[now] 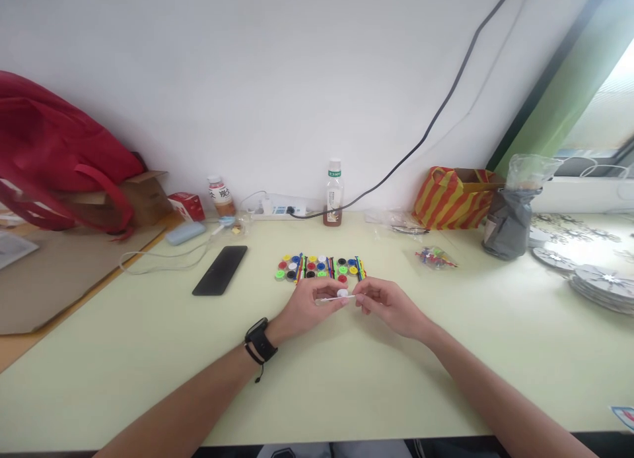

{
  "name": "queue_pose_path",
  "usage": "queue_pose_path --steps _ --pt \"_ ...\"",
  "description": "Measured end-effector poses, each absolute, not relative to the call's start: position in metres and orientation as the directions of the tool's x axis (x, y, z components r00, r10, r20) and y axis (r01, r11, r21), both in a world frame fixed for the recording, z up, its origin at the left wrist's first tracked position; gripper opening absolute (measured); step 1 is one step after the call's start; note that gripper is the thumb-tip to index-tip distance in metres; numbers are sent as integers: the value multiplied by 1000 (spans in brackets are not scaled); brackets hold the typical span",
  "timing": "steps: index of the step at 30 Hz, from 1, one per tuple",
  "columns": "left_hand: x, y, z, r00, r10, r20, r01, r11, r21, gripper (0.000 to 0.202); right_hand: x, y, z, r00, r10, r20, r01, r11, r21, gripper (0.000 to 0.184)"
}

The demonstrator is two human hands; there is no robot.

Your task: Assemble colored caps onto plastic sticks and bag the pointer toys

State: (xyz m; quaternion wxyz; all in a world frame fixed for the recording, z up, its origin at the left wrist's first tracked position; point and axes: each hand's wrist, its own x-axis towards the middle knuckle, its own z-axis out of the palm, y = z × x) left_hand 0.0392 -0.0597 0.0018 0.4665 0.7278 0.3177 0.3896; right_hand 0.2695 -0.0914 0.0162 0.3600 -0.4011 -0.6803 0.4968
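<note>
My left hand (308,307) and my right hand (385,305) meet just above the pale green table (347,379), both pinched on a thin white stick (337,299) that spans between them. A small white round cap (342,292) sits at the stick, by my left fingertips. Just beyond my hands lies a set of coloured caps and sticks (321,267) laid out in rows. A black watch is on my left wrist.
A black phone (220,269) lies to the left. At the back stand a drink bottle (334,193), a smaller bottle (220,195) and a power strip (280,211). A striped bag (453,197), a grey pouch (510,224) and a small packet of coloured pieces (436,258) are on the right.
</note>
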Motion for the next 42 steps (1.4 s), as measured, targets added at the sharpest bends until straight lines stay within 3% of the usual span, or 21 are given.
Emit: queue_pose_path --steps 8,16,20,27,29,31,34,37,40,42 --pt "36 -58 5 499 774 389 147 -518 843 20 272 -91 20 -361 917 169 180 247 -952 32" --pt "38 -63 11 578 736 353 168 -531 831 12 270 -93 19 -348 923 162 136 220 -966 32" --pt "40 -65 14 569 748 341 107 -478 872 17 270 -93 18 -359 916 181 89 226 -970 28" --pt "41 -67 15 622 756 204 -38 -231 972 21 268 -89 11 -308 923 229 31 250 -968 31" --pt "41 -64 12 579 797 173 -39 -184 982 25 269 -88 8 -220 935 279 79 302 -950 38" --pt "41 -62 9 530 833 157 -53 -152 987 28 271 -89 6 -161 924 347 193 374 -907 32" --pt "41 -59 7 499 853 151 -74 -131 989 28 272 -92 7 -211 894 394 309 444 -841 25" --pt "41 -58 7 494 858 143 -90 -113 989 29 271 -96 8 -238 886 399 285 456 -843 37" --pt "40 -57 6 482 865 141 -102 -105 989 30 271 -98 10 -284 898 335 243 406 -881 27" --pt "40 -56 6 467 871 151 -99 -118 988 29 273 -98 12 -374 888 266 189 354 -916 48"
